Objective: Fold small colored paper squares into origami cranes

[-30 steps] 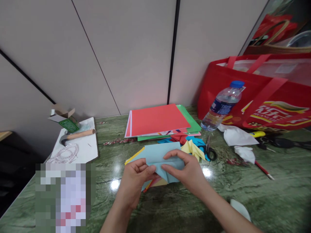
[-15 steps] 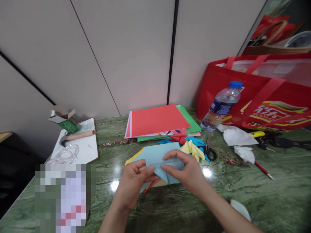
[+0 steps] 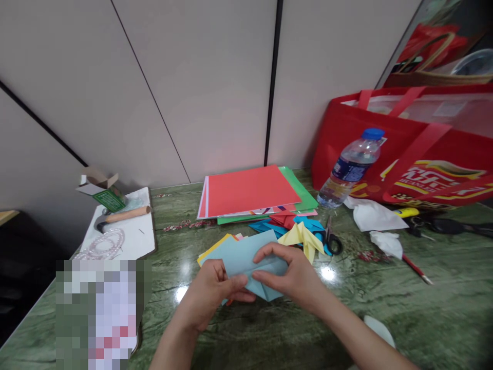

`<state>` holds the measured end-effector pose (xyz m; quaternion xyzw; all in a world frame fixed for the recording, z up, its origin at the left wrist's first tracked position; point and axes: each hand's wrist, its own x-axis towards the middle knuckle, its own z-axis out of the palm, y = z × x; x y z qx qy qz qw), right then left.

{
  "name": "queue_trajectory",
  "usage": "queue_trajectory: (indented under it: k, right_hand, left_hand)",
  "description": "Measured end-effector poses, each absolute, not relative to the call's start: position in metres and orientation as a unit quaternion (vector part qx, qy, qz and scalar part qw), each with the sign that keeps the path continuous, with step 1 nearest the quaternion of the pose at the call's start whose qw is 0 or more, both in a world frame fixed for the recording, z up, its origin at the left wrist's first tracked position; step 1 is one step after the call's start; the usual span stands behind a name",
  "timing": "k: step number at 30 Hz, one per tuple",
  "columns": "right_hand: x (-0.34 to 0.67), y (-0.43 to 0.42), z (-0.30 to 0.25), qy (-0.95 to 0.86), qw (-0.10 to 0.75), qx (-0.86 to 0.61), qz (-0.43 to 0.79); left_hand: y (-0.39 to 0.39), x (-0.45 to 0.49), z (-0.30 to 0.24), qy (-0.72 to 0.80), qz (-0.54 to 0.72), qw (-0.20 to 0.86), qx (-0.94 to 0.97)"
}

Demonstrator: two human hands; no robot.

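Between my two hands is a light blue sheet of paper (image 3: 246, 252) with creases and a folded lower part. My left hand (image 3: 219, 288) pinches its lower left side, thumb in front and fingers behind. On the right, my right hand (image 3: 287, 275) grips the sheet near its middle with thumb and curled index finger. Beneath it lie more coloured papers (image 3: 213, 250), yellow and pale blue at the edge, partly hidden. A folded yellow paper (image 3: 302, 237) rests just beyond my right hand, among folded blue and red pieces (image 3: 283, 220).
Behind lies a stack of red and green sheets (image 3: 250, 190). To the right are scissors (image 3: 332, 239), a water bottle (image 3: 350, 167), tissues (image 3: 372, 215), a red pen (image 3: 416, 268) and a red bag (image 3: 423, 149). At left, a white board (image 3: 134, 234) bears a hammer (image 3: 125, 216), beads (image 3: 103, 244) and a box (image 3: 110, 195).
The light blue sheet has tilted and shifted slightly left and down in my hands. My right hand has moved a little left with it. Both hands keep their hold.
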<state>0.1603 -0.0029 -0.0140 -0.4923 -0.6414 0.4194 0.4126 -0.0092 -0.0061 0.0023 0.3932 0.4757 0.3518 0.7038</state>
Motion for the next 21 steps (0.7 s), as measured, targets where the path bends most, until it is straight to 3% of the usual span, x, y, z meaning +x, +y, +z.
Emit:
queue_trajectory:
  k: [3,16,21]
  right_hand:
    - [0.161,-0.002,-0.015,-0.643,0.420,-0.487,0.416]
    - [0.161,0.000,-0.020,-0.659,0.436,-0.485,0.375]
    - [0.157,-0.001,-0.027,-0.684,0.479,-0.491,0.248]
  left_hand:
    - [-0.005,-0.010,0.001,0.469,0.305,0.706,0.434]
    - [-0.005,-0.008,0.002,0.470,0.321,0.698,0.435]
    - [-0.003,0.000,-0.005,0.498,0.393,0.666,0.393]
